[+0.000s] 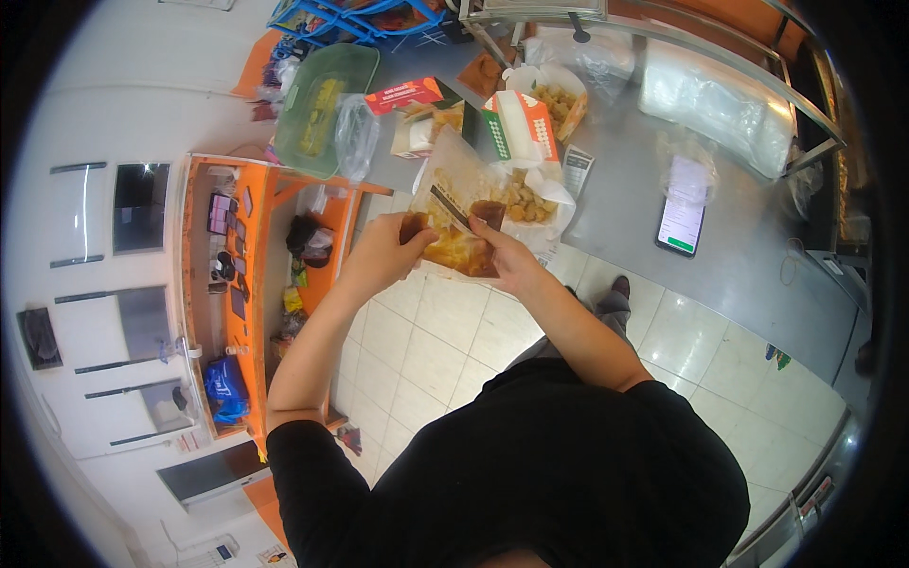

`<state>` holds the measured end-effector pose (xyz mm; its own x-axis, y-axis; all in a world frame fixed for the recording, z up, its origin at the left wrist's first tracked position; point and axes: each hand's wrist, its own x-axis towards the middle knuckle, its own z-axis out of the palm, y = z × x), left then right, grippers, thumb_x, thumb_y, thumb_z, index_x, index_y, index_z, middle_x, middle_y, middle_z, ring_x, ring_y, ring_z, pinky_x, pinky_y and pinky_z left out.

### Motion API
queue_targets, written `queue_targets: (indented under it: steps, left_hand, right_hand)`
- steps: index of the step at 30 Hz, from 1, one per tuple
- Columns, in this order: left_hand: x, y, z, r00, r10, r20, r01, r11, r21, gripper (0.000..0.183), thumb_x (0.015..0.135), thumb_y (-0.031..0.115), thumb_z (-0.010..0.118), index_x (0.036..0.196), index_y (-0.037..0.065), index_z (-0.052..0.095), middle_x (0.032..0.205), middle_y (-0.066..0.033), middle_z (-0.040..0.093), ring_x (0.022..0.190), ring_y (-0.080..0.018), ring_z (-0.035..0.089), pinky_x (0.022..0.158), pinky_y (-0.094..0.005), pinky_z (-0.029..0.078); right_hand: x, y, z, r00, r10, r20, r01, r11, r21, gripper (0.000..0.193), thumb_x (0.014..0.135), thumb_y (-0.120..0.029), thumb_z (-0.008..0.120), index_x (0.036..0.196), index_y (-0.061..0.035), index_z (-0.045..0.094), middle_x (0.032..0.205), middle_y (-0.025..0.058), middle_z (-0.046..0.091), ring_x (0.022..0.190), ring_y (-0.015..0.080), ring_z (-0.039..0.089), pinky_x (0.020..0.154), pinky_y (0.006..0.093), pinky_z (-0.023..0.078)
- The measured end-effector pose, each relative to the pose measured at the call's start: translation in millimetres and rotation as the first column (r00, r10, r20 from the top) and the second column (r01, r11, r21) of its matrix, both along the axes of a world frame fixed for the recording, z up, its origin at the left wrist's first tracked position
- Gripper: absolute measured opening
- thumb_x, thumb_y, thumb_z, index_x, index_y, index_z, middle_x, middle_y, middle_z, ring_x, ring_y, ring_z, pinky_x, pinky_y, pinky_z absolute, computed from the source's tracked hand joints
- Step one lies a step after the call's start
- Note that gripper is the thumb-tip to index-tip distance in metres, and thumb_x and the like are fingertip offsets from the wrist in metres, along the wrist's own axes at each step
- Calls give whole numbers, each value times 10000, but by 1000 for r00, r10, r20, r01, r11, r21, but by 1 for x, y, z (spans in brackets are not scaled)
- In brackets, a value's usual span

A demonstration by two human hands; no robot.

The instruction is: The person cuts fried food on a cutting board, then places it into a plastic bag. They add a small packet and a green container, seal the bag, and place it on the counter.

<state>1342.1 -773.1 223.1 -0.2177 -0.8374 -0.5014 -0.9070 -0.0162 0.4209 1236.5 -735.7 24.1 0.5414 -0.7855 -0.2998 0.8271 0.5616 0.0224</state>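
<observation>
Both my hands hold a pale, see-through food bag point(449, 175) over the counter's near edge. A dark printed strip crosses it, and yellow-brown contents show through its lower part. My left hand point(390, 254) is closed, thumb and fingers pinching the bag's lower left side. Opposite it, my right hand point(509, 257) grips the lower right side, its thumb lying on the front. Dark brown patches show beside both thumbs; I cannot tell what they are. Just right of the bag, an open paper-lined box holds fried pieces point(526, 201). Behind it stands a white, green and orange carton point(521, 128).
Another open box of fried pieces point(561, 106) sits farther back. A green plastic tub point(289, 118) and a red-and-white box point(402, 97) stand at the left. A receipt point(577, 168), a lit phone point(681, 208) and stacked clear bags point(720, 104) lie to the right. Orange shelving point(260, 312) stands left.
</observation>
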Motion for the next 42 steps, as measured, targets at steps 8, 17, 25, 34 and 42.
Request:
queue_targets:
  steps: [8,17,25,34,42]
  left_hand:
    - [-1,8,-5,1000,17,11,-16,999,-40,267,870,228,612,779,-22,587,537,-43,540,423,-107,498,410,-260,385]
    - [-3,0,-13,1000,-7,15,8,999,-35,269,863,235,616,760,-9,574,523,-22,521,416,-98,484,412,-263,377]
    - [-3,-7,-27,999,-31,-24,30,998,-46,248,862,219,610,760,-4,575,525,-25,519,411,-96,478,414,-273,374]
    - [-6,-16,-28,998,-5,-63,4,1000,-19,234,852,207,624,781,-13,587,529,-20,516,407,-92,460,399,-258,357]
    - [-9,-22,-26,991,6,-131,-7,1000,-8,198,830,154,647,810,-24,562,546,-25,511,420,-87,464,387,-233,351]
  right_hand:
    - [0,-1,-3,991,-133,-15,133,990,45,339,837,-238,690,1106,-60,584,998,38,665,959,167,620,808,298,504]
    - [7,-10,-38,979,-171,-109,188,965,180,273,808,-164,710,1034,-45,613,1006,40,649,915,141,603,813,256,479]
    - [-1,-12,-38,938,-146,-315,197,971,136,384,807,-278,718,1108,-76,592,1060,35,636,970,165,592,855,306,463]
    - [-55,-16,-37,843,20,-537,-1,999,37,222,852,-162,662,1010,-13,616,923,91,629,842,197,627,735,307,537]
    - [-91,-12,-34,289,-266,-920,43,963,-265,410,891,-149,569,1258,23,506,786,143,648,554,170,633,519,272,529]
